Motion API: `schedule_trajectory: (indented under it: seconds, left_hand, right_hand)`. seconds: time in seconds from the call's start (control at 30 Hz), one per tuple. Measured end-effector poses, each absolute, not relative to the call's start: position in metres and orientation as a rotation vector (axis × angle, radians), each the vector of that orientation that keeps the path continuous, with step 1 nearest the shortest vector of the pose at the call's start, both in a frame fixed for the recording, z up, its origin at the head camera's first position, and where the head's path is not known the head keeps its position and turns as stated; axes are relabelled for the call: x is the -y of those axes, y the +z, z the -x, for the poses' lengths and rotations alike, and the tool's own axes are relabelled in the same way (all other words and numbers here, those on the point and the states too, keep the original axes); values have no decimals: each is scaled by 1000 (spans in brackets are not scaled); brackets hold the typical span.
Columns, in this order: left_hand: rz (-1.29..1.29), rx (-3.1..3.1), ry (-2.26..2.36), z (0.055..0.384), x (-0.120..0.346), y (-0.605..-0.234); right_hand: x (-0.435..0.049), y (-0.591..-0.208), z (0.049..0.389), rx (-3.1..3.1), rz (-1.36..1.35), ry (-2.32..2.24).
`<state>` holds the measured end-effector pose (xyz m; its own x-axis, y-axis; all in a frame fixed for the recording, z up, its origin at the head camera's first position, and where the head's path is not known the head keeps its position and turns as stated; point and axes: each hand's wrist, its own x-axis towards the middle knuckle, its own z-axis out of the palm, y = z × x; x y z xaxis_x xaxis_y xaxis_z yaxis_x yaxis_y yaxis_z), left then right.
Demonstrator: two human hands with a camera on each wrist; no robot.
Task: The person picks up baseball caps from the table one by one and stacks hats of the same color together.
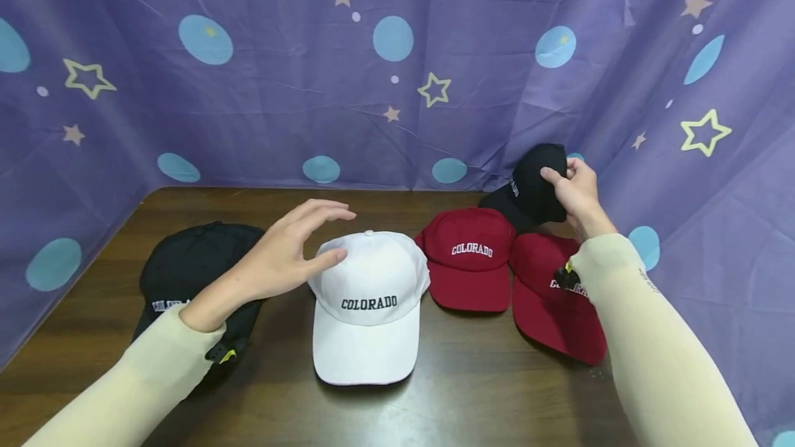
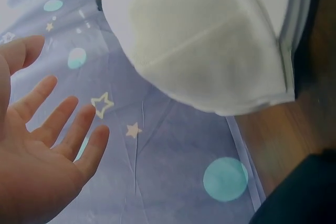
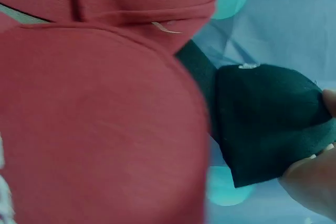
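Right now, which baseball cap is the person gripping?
The black baseball cap at the back, behind the red caps; it alone is pinched, by the right hand. The other black cap sits leftmost, ungripped.

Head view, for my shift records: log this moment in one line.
right hand: grips far black cap | left hand: holds nothing, near white cap | red caps: two, on table

Black cap, purple star-patterned cloth.

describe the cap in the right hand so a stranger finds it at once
On the table, look to the far right. Behind two red caps, the right hand pinches a cap. It is black, unlike those red neighbours, and the only cap held.
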<state>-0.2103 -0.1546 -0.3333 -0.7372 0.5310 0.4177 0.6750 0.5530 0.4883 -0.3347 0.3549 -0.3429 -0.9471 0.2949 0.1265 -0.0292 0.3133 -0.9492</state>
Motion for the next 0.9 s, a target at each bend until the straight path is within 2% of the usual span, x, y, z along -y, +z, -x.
schedule_trajectory:
  seconds: [0.33,0.63,0.9]
  left_hand:
    - [957,2536,-941,211,174,-320]
    - [907,2514,-953,211,185,-306]
    - [875,2497,-979,213,187,-299]
  right_hand:
    - [-337,-291,314,2080,-90,1663]
    - [-295,-238,285,1920,-433,1848]
    - [-256,-210,250,1987,-716,1923]
